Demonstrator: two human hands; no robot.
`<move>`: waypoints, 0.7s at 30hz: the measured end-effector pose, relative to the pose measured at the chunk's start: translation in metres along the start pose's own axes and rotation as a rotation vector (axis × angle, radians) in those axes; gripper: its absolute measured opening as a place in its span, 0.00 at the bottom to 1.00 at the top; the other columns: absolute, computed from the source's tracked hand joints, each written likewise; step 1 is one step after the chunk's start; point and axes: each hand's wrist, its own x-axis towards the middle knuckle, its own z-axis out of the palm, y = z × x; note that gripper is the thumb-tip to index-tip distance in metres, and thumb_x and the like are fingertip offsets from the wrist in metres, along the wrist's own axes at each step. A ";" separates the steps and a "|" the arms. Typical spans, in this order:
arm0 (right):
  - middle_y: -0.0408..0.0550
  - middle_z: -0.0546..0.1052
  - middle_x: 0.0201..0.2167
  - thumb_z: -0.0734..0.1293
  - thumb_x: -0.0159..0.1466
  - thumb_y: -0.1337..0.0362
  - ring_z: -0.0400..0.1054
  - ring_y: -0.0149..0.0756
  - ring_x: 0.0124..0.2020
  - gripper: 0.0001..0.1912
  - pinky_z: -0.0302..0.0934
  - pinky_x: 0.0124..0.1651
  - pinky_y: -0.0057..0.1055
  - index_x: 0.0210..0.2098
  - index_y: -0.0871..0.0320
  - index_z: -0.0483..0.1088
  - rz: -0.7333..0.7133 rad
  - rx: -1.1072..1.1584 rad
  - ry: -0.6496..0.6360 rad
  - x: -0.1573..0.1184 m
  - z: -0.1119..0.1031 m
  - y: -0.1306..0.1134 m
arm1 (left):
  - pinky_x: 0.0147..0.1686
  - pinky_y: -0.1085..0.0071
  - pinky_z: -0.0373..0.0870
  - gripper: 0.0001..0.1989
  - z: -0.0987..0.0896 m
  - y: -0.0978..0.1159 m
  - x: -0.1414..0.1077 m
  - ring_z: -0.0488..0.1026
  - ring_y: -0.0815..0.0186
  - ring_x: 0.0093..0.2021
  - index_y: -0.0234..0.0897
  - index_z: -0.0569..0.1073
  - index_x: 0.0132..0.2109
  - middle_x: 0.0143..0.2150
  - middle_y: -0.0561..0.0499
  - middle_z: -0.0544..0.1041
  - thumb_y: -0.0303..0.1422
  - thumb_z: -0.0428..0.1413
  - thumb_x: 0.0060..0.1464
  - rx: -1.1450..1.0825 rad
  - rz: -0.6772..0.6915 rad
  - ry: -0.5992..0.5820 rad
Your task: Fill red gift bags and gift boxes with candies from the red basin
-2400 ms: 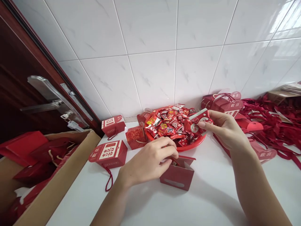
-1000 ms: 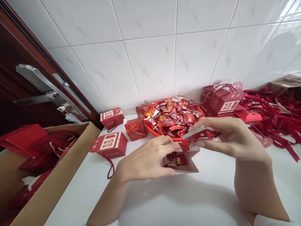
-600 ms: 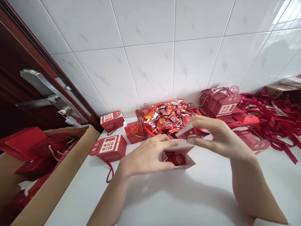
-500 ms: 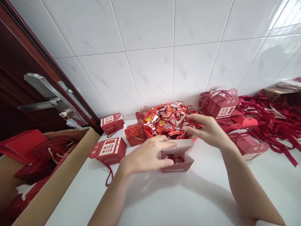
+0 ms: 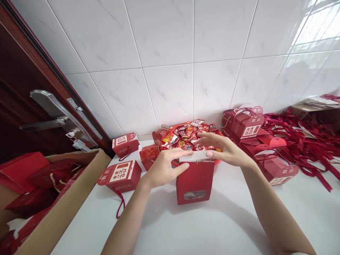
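In the middle of the white table a red box (image 5: 195, 182) with a small oval window faces me, its pale top flap raised at the upper edge. My left hand (image 5: 168, 166) is at the box's upper left corner, thumb and fingers apart. At the upper right my right hand (image 5: 225, 150) has its fingers spread, the thumb by the flap. Neither hand visibly holds a loose item. Behind the box a red bowl heaped with wrapped candies (image 5: 186, 136) is partly hidden by the box and hands.
Red boxes stand at the left (image 5: 124, 175) and right (image 5: 244, 124). Dark red ribbons (image 5: 297, 145) lie at the far right. A cardboard carton (image 5: 77, 191) with red boxes is at the lower left, beside a door handle (image 5: 58, 120). A tiled wall rises behind.
The box has turned from showing its open inside to showing its windowed red side. My right hand has moved left and down from the candies to the box's top. The view has shifted slightly.
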 end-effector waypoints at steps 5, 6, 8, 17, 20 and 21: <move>0.53 0.77 0.58 0.74 0.62 0.53 0.72 0.48 0.58 0.28 0.72 0.53 0.39 0.60 0.53 0.72 -0.032 -0.009 -0.108 -0.003 0.004 -0.012 | 0.42 0.69 0.77 0.22 0.003 -0.007 0.002 0.79 0.61 0.46 0.41 0.75 0.59 0.48 0.47 0.81 0.33 0.60 0.58 -0.141 -0.019 0.263; 0.52 0.78 0.56 0.72 0.64 0.54 0.73 0.47 0.57 0.24 0.73 0.51 0.37 0.58 0.53 0.74 -0.042 -0.015 -0.081 -0.003 0.005 -0.012 | 0.43 0.69 0.77 0.19 0.003 -0.007 0.003 0.79 0.60 0.47 0.41 0.77 0.57 0.48 0.47 0.82 0.34 0.60 0.58 -0.152 -0.004 0.286; 0.50 0.81 0.52 0.71 0.65 0.56 0.76 0.46 0.53 0.19 0.74 0.49 0.36 0.55 0.52 0.77 -0.076 -0.001 -0.033 -0.003 0.007 -0.013 | 0.43 0.69 0.77 0.12 0.004 -0.006 0.005 0.79 0.61 0.46 0.40 0.80 0.49 0.46 0.47 0.82 0.34 0.61 0.59 -0.169 0.051 0.308; 0.48 0.85 0.40 0.72 0.65 0.60 0.80 0.40 0.40 0.11 0.74 0.42 0.30 0.44 0.54 0.82 -0.158 0.058 -0.001 -0.016 0.008 -0.032 | 0.37 0.74 0.74 0.07 0.003 0.003 0.003 0.77 0.66 0.41 0.39 0.81 0.38 0.39 0.48 0.80 0.24 0.59 0.58 -0.249 0.284 0.336; 0.47 0.85 0.39 0.72 0.65 0.63 0.80 0.39 0.39 0.11 0.74 0.41 0.29 0.46 0.54 0.82 -0.162 -0.060 0.054 -0.021 0.007 -0.040 | 0.40 0.72 0.76 0.11 0.001 0.007 -0.003 0.78 0.64 0.45 0.41 0.82 0.43 0.44 0.47 0.79 0.23 0.59 0.57 -0.218 0.297 0.201; 0.47 0.85 0.40 0.71 0.65 0.63 0.80 0.38 0.38 0.11 0.75 0.40 0.29 0.47 0.53 0.82 -0.164 -0.110 0.081 -0.026 0.002 -0.043 | 0.44 0.70 0.76 0.12 0.000 0.009 -0.005 0.77 0.62 0.47 0.41 0.82 0.45 0.47 0.46 0.79 0.24 0.59 0.57 -0.189 0.299 0.138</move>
